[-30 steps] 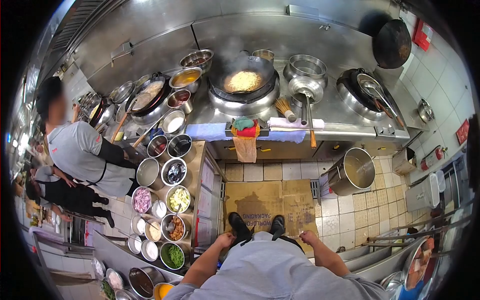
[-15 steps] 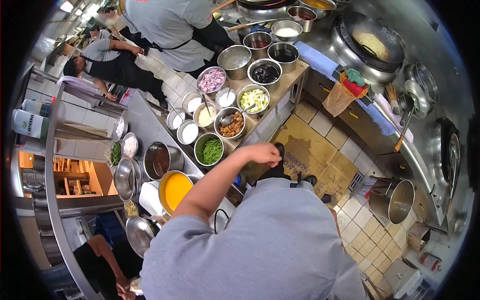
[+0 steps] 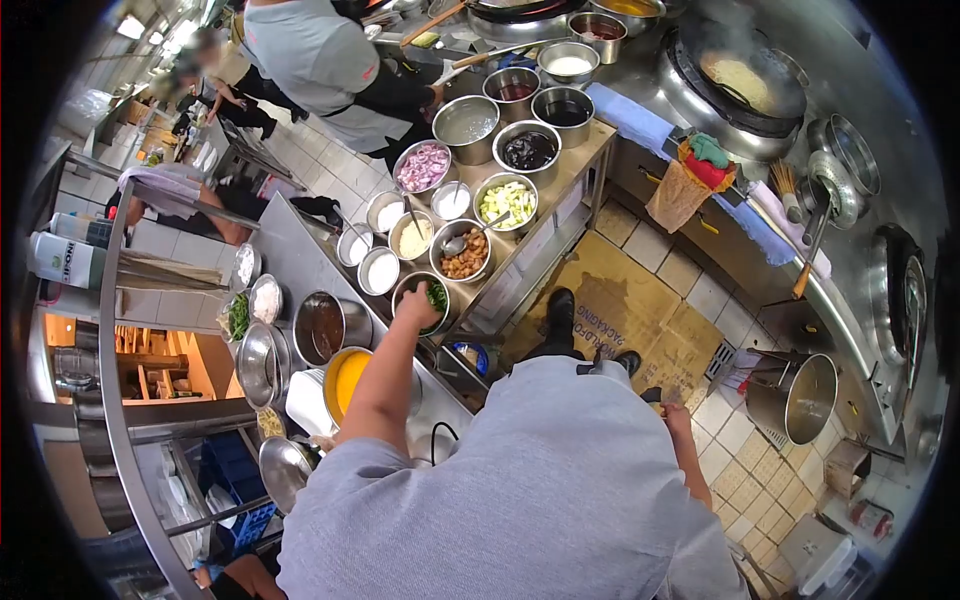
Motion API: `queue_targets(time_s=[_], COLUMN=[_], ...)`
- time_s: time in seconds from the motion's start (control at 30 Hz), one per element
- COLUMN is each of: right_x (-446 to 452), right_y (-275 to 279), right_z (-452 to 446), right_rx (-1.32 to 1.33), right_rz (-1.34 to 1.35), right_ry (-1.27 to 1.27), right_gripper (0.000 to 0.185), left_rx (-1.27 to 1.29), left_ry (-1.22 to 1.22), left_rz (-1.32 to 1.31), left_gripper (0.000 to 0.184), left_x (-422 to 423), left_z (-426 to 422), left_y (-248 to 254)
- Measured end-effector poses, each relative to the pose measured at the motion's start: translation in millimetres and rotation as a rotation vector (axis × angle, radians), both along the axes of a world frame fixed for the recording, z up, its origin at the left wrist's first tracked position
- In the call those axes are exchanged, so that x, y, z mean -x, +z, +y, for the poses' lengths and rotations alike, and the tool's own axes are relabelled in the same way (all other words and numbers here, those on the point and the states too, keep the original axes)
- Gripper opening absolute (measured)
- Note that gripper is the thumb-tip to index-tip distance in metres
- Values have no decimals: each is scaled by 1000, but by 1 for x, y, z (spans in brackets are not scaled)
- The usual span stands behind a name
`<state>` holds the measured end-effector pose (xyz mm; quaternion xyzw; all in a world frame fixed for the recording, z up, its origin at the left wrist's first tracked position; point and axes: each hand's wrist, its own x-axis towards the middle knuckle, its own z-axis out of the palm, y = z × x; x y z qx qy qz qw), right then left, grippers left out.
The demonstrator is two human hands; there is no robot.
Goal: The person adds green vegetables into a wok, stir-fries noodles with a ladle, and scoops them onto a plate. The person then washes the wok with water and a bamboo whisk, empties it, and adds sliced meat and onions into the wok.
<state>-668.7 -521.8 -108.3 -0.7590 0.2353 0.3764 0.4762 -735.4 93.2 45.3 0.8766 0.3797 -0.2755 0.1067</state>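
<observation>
My left hand point(image 3: 415, 302) reaches into a steel bowl of green cut vegetables point(image 3: 437, 293), its fingers bent together among them and the tips hidden. Right behind that bowl stands one of brown diced food point(image 3: 467, 262) with a spoon in it. A bowl of pale minced food point(image 3: 412, 238) and a bowl of white powder point(image 3: 379, 272) are close by. Low at my right side, my right hand point(image 3: 678, 418) is curled beside a small dark item point(image 3: 652, 396). What it grips is too small to make out.
A pot of orange liquid point(image 3: 346, 385) and a pot of brown sauce point(image 3: 322, 328) stand left of my arm. Ahead right, a steaming wok point(image 3: 745, 85) holds noodle-like food. A co-worker point(image 3: 315, 60) stands at the far end. Flattened cardboard point(image 3: 610, 300) covers floor tiles.
My left hand has moved left and down from in front of my body into the bowl of greens. My right hand has come into view. Co-workers at the left have shifted.
</observation>
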Motion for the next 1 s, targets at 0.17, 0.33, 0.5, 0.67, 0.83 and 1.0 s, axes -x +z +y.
queue_targets(time_s=[0.17,0.33,0.5,0.67,0.83,1.0], right_x=[-4,3,18,25,20,15], right_y=[-2,-19,-36,-18,-1,-2], right_z=[22,19,-10,-17,-8,-1], right_rx=[104,88,-15,-1,47,45], right_rz=[-24,14,18,44,61,51], right_ry=[201,175,-32,-20,9,11], right_gripper=[18,17,17,17,18,19], left_rx=[-122,-44,77,218,23,-49], left_ry=[75,-152,-241,-38,-282,-13], left_rz=[-29,-32,-18,101,228,121], left_gripper=[76,68,59,58,55,60], left_x=[-1,1,-11,-23,-24,-2], left_z=[-7,27,39,21,32,18], left_y=[-22,-11,44,88,41,-47])
